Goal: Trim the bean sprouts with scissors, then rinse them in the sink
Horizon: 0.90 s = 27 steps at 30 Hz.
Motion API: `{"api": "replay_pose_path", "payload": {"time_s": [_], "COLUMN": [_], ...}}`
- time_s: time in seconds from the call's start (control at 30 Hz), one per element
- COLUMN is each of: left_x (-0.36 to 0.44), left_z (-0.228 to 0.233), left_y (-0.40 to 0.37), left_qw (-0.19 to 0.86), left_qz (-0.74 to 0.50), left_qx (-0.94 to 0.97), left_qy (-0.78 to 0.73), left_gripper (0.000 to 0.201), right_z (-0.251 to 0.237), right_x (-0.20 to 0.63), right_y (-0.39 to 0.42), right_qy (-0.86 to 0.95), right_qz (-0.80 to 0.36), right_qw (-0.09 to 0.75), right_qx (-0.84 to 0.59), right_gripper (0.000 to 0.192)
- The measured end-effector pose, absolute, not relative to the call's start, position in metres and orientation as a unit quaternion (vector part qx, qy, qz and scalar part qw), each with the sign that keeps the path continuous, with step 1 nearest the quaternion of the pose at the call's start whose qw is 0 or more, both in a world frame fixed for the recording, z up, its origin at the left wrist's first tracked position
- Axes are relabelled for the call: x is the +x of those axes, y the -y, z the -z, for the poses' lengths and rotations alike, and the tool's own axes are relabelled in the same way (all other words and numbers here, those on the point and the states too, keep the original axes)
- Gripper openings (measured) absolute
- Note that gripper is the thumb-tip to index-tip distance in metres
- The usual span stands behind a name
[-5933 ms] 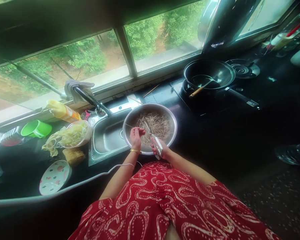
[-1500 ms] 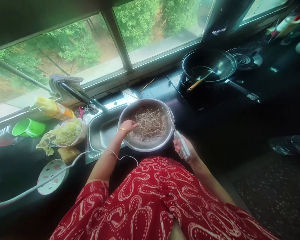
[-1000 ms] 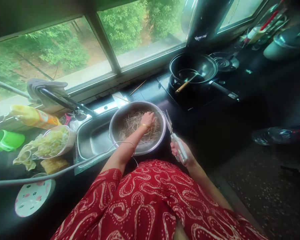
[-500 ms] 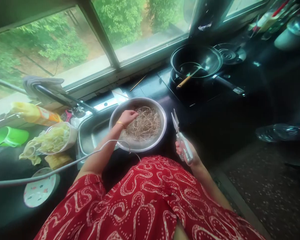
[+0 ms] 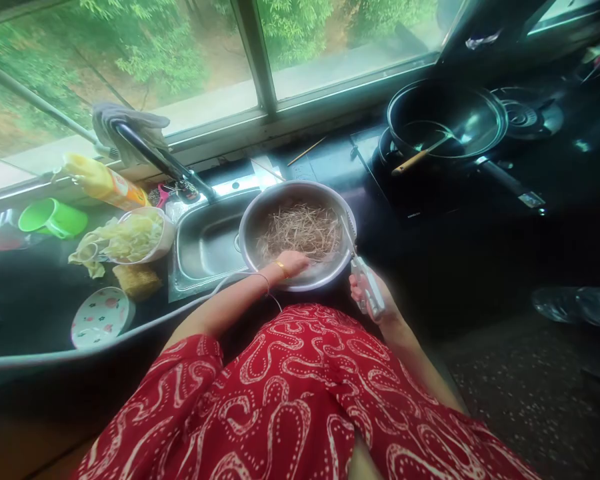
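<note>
The dry strands (image 5: 300, 230) lie in a loose tangle inside the steel bowl (image 5: 260, 220), which sits on the counter (image 5: 430, 267) just right of the sink (image 5: 205, 243). They look light, thin and brittle, so pinch a small bunch near its ends rather than scooping. Your left hand (image 5: 293, 262) rests at the bowl's near rim, fingers curled onto the strands. Your right hand (image 5: 375, 303), just right of the bowl, is clamped on the scissors (image 5: 363, 277), blades pointing over the rim; whether the blades are apart is unclear.
</note>
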State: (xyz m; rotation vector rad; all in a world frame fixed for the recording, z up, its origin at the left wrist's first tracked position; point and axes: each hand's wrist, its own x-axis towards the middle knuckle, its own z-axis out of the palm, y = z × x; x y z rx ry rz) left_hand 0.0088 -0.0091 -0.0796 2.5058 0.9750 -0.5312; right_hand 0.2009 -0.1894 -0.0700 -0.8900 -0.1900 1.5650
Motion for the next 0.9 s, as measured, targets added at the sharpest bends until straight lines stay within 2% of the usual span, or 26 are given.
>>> {"api": "replay_pose_path", "payload": {"time_s": [0.07,0.23,0.37,0.5,0.57,0.63,0.77,0.83,0.9], "left_x": [0.016,0.007,-0.006,-0.017,-0.021,-0.023,-0.023,-0.024,-0.027], "left_z": [0.064,-0.001,-0.028,-0.024,-0.019,-0.012,0.006,0.017,0.029], "left_y": [-0.002,-0.038,-0.046,-0.045,-0.045,-0.044,-0.037,-0.028,-0.019], "left_qw": [0.237,0.439,0.519,0.536,0.503,0.426,0.154,0.063,0.045], "left_qz": [0.081,-0.191,-0.270,-0.271,-0.236,-0.174,0.012,0.123,0.216], "left_qx": [0.882,0.716,0.621,0.587,0.613,0.677,0.802,0.794,0.766], "left_qy": [-0.398,-0.508,-0.521,-0.543,-0.561,-0.575,-0.577,-0.593,-0.604], "left_gripper": [0.024,0.036,0.034,0.032,0.033,0.034,0.052,0.047,0.034], "right_z": [0.068,0.068,0.073,0.074,0.075,0.075,0.076,0.077,0.076], "right_x": [0.200,0.200,0.196,0.195,0.195,0.195,0.193,0.192,0.191], "right_y": [0.188,0.189,0.189,0.187,0.186,0.184,0.182,0.181,0.181], "right_qy": [0.081,0.076,0.086,0.091,0.086,0.086,0.104,0.114,0.119], "right_qz": [-0.682,-0.680,-0.675,-0.671,-0.672,-0.673,-0.674,-0.676,-0.677], "right_qw": [0.615,0.617,0.624,0.628,0.626,0.625,0.623,0.619,0.615], "right_qx": [-0.388,-0.388,-0.385,-0.384,-0.387,-0.387,-0.382,-0.384,-0.386], "right_gripper": [0.040,0.040,0.039,0.037,0.036,0.036,0.034,0.034,0.035]}}
